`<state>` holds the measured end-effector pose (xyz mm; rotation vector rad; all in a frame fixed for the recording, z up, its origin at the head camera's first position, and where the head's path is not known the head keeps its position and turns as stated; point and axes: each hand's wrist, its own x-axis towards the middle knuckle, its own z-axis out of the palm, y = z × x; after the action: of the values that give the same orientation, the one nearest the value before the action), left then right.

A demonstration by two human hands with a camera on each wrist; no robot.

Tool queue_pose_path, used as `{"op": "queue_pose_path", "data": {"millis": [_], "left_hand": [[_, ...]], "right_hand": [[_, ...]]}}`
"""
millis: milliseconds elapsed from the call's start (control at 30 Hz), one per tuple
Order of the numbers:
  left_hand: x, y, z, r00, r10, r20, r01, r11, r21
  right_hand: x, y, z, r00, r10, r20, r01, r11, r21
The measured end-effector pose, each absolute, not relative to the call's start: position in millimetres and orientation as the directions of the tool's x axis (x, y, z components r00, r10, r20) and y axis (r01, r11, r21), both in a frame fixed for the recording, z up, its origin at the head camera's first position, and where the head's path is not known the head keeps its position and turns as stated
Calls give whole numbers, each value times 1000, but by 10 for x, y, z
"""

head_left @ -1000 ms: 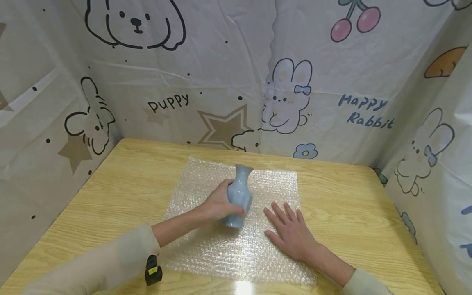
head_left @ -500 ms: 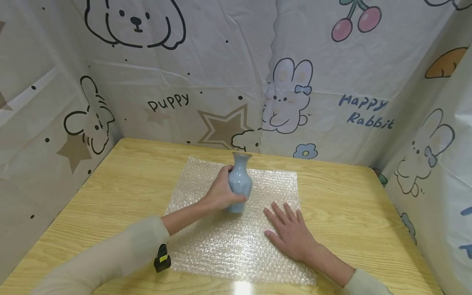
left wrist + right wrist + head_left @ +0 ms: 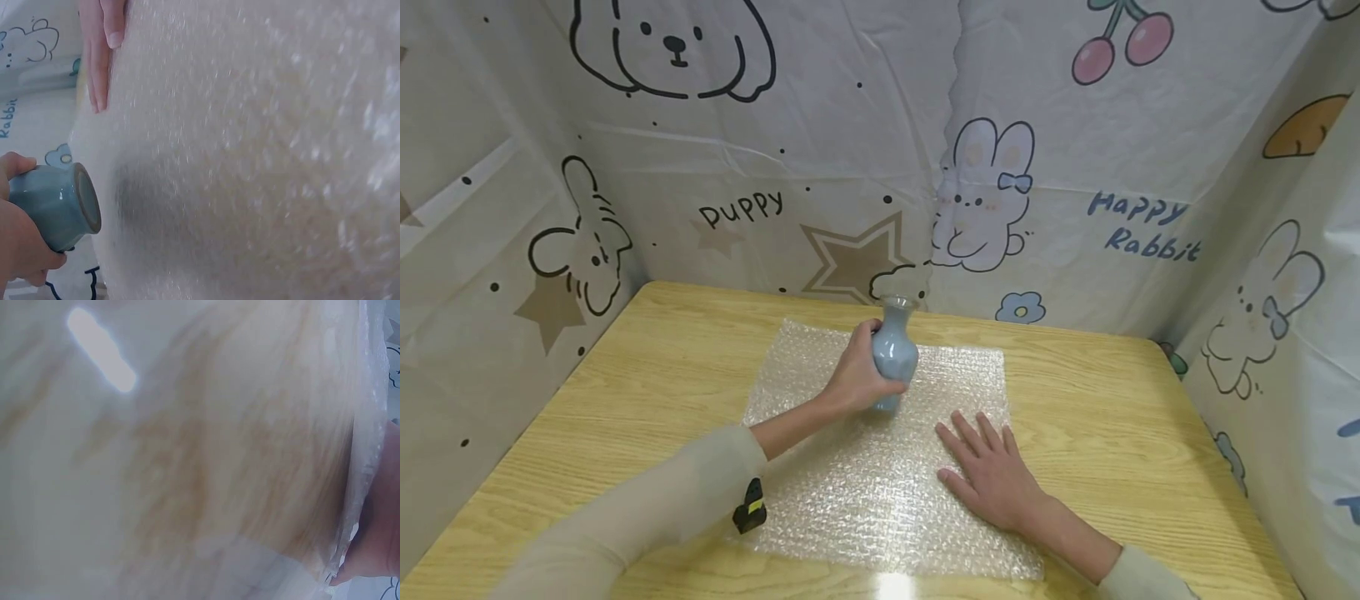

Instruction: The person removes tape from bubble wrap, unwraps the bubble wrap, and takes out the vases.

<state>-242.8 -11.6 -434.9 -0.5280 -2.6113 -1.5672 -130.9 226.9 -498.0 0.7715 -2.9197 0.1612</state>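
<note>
A pale blue vase (image 3: 895,357) with a flared mouth is in my left hand (image 3: 857,375), which grips its body from the left side. In the left wrist view, the vase's base (image 3: 87,197) hangs apart from the bubble wrap (image 3: 250,150), and a shadow lies beneath it. My right hand (image 3: 988,477) rests flat on the right part of the bubble wrap sheet (image 3: 835,500), fingers straight and spread. From the right wrist, only part of that right hand (image 3: 378,512) shows beside the sheet's edge (image 3: 369,431).
The sheet lies on a yellow wood-grain table (image 3: 647,375). Around the table hangs a pale printed cloth (image 3: 820,125) with cartoon animals. A small black device with a yellow mark (image 3: 750,506) shows below my left sleeve.
My left hand has carried the vase farther back, toward the far edge of the sheet, and the vase stands less tilted. My right hand has stayed in place.
</note>
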Motion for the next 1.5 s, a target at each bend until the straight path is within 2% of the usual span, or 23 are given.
{"op": "queue_pose_path", "data": {"millis": [467, 1500], "left_hand": [[-2759, -77, -4375, -930, 214, 300, 368, 489, 791], [-3310, 43, -4466, -934, 126, 335, 342, 588, 733]], "right_hand": [[-1317, 2277, -4986, -871, -478, 117, -488, 869, -80], [-1309, 2280, -4979, -856, -493, 153, -508, 858, -76]]}}
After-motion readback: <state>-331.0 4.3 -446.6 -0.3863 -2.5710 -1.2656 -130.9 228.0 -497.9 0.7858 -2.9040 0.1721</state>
